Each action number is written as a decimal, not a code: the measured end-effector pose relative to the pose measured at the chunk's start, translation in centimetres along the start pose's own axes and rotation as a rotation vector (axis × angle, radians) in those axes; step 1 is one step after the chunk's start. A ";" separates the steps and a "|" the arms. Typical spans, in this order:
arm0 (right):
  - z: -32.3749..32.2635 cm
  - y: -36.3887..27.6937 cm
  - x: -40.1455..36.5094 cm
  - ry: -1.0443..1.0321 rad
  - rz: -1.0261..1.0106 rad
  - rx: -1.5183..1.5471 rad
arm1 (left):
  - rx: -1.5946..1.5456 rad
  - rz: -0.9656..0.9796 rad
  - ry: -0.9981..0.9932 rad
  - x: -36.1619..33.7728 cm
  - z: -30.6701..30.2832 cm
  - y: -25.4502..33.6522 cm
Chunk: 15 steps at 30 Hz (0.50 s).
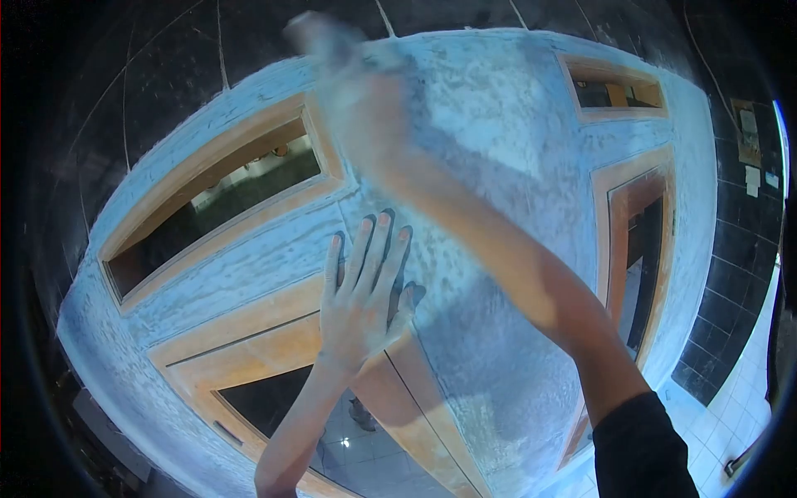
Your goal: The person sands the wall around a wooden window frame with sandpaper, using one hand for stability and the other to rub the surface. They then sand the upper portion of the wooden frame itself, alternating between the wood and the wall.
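Note:
My left hand [359, 311] lies flat with its fingers spread on the pale blue, patchy wall [490, 124], just above the corner of a wooden door frame [249, 336]. Dust whitens its fingers. Higher up, my right hand [365, 116] is smeared by motion against the wall's upper part, near the black tiles. A greyish blur [324, 37] shows at its fingertips; I cannot tell whether it is a held thing or the fingers themselves. The right forearm crosses the wall, with a black sleeve [643, 448] at the elbow.
A wooden-framed transom opening [328, 158] is left of my right hand. Another small framed opening [618, 91] is at the upper right, above a second door frame [606, 241]. Black tiles [274, 33] border the wall above; pale floor tiles [706, 452] show at lower right.

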State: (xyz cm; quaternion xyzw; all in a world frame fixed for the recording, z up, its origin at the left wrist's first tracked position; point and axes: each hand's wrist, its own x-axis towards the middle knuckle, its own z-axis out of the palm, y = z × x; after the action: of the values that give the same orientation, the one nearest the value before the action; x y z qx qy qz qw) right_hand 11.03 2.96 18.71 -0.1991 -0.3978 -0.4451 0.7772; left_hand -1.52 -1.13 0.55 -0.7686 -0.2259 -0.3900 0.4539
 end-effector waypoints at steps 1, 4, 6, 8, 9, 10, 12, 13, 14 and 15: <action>-0.2 0.2 0.1 -0.005 -0.005 0.004 | -0.001 -0.008 0.003 -0.1 0.0 -0.1; -2.4 2.5 0.6 -0.169 -0.231 0.028 | -0.020 0.027 0.005 -0.2 -0.1 -0.3; -4.7 5.1 1.1 -0.229 -0.183 -0.001 | -0.040 0.023 -0.010 0.0 -0.4 -0.2; -5.0 5.8 1.5 -0.239 -0.060 -0.033 | -0.033 0.006 -0.017 0.1 -0.4 -0.2; -4.5 5.3 1.5 -0.177 0.003 -0.105 | -0.025 0.008 -0.010 0.1 -0.3 -0.2; -4.3 4.7 1.5 -0.120 0.064 -0.180 | -0.021 0.008 -0.003 -0.1 -0.2 -0.1; -2.6 0.5 0.8 -0.386 0.119 -0.063 | -0.024 0.005 -0.006 -0.3 0.3 -0.1; -0.5 -1.1 -0.2 -0.276 -0.132 -0.076 | -0.034 0.018 0.005 -0.5 0.4 -0.3; 0.7 -2.1 -0.7 -0.164 -0.387 -0.088 | -0.045 0.026 0.022 -0.4 0.6 -0.5; 0.6 -1.4 -0.7 -0.166 -0.390 -0.088 | -0.047 0.024 0.023 -0.3 0.5 -0.4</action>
State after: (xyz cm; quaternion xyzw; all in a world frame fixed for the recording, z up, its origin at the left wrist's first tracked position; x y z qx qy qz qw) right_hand 9.33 3.01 18.45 -0.1882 -0.4716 -0.5860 0.6315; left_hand -1.82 -0.51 0.42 -0.7771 -0.2021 -0.3986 0.4431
